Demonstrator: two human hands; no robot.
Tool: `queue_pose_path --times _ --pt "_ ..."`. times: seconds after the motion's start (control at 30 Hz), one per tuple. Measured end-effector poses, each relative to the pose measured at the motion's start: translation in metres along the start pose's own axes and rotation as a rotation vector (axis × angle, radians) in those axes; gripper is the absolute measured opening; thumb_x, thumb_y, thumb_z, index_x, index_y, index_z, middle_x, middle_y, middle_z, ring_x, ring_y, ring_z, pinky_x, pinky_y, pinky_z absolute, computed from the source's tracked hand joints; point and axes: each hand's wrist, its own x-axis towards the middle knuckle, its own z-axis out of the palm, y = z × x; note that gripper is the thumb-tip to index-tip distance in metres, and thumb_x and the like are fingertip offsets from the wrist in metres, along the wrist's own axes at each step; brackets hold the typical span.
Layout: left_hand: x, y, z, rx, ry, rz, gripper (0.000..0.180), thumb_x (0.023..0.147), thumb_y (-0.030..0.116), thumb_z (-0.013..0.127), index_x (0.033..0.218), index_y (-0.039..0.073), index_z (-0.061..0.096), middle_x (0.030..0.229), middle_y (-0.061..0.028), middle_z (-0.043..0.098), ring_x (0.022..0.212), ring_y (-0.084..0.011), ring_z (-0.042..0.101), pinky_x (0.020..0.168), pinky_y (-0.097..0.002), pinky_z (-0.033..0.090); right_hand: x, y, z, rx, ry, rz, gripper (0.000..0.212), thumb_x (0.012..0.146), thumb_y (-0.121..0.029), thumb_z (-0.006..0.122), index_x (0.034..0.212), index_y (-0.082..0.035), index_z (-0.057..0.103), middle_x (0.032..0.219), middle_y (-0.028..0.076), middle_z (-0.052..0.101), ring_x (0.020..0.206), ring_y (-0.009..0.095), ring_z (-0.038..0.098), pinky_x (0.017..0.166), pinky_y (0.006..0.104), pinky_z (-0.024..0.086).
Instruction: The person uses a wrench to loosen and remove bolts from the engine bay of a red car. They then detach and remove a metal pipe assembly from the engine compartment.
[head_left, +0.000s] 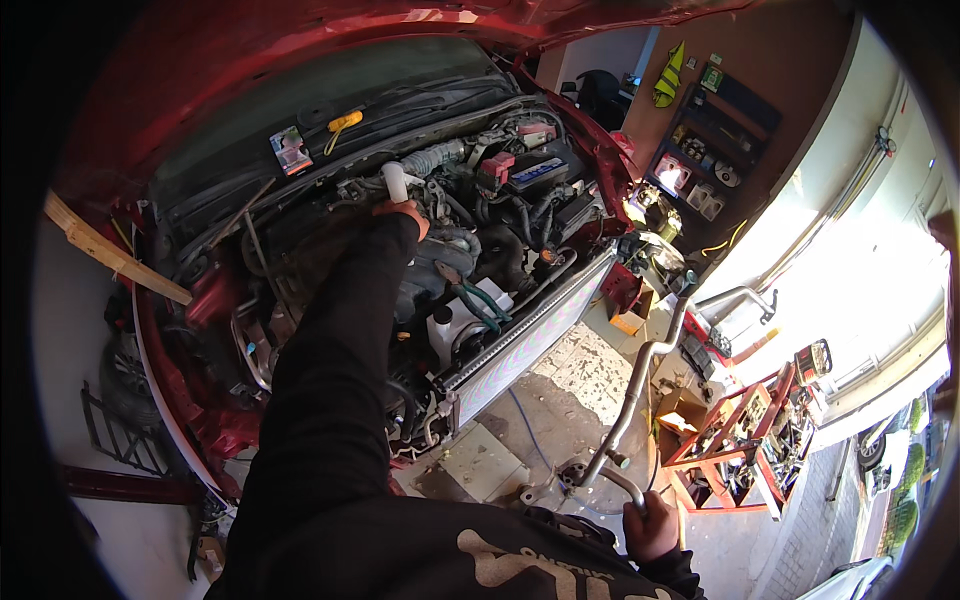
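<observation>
My left hand (402, 216) reaches deep into the engine bay, fingers closed around the lower end of a white plastic cylinder (395, 181), which stands roughly upright. Whether it is fixed to something below, I cannot tell. Down at the lower right, my right hand (650, 524) is wrapped round the short end of a grey bent metal tube (622, 484). Its long bent part rises up and to the right, in front of the radiator. Pliers with green handles (484, 306) lie over the engine parts beside a white reservoir (455, 325).
The raised red hood (250, 60) hangs overhead, with a wooden prop (115, 250) at the left. A yellow tool (344, 122) and a small box (291, 151) rest below the windshield. The battery (538, 172) sits far right. A red tool rack (735, 445) stands right.
</observation>
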Motion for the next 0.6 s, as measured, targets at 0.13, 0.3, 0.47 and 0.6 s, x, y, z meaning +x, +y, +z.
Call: queue_pose_path --times 0.13,0.3,0.47,0.6 --pt "-0.03 -0.003 0.001 -0.04 0.147 0.06 0.075 0.096 0.055 0.075 0.16 0.022 0.056 0.17 -0.0159 0.041 0.153 -0.0378 0.044 0.128 -0.0482 0.037 0.028 0.013 -0.006 0.035 -0.04 -0.098 0.026 0.094 -0.019 0.076 0.086 -0.003 0.057 0.065 0.021 0.062 0.062 0.045 0.067 0.056 0.0496 0.049" --pt "-0.13 -0.022 0.001 -0.411 0.441 0.323 0.068 0.093 0.046 0.082 0.148 0.013 0.064 0.161 -0.0213 0.05 0.147 -0.0434 0.049 0.122 -0.0498 0.043 0.09 0.023 -0.009 0.088 -0.165 -0.206 0.026 0.094 -0.019 0.076 0.089 -0.003 0.057 0.066 0.022 0.061 0.063 0.045 0.066 0.055 0.0506 0.048" --pt "-0.334 -0.041 0.038 -0.765 0.601 0.486 0.036 0.099 0.023 0.076 0.128 0.003 0.07 0.138 -0.0222 0.067 0.126 -0.0386 0.066 0.107 -0.0441 0.053 0.154 0.003 -0.001 0.022 -0.277 -0.561 0.022 0.095 -0.016 0.077 0.095 -0.004 0.059 0.066 0.019 0.061 0.058 0.042 0.065 0.053 0.0483 0.048" --pt "-0.486 -0.051 0.051 -1.357 0.093 0.009 0.029 0.113 0.025 0.063 0.126 0.0 0.069 0.117 -0.0099 0.071 0.103 -0.0154 0.067 0.094 -0.0325 0.053 0.191 -0.029 0.022 0.105 -0.417 -0.804 0.02 0.096 -0.013 0.075 0.097 -0.003 0.058 0.068 0.019 0.063 0.059 0.042 0.066 0.054 0.0488 0.05"
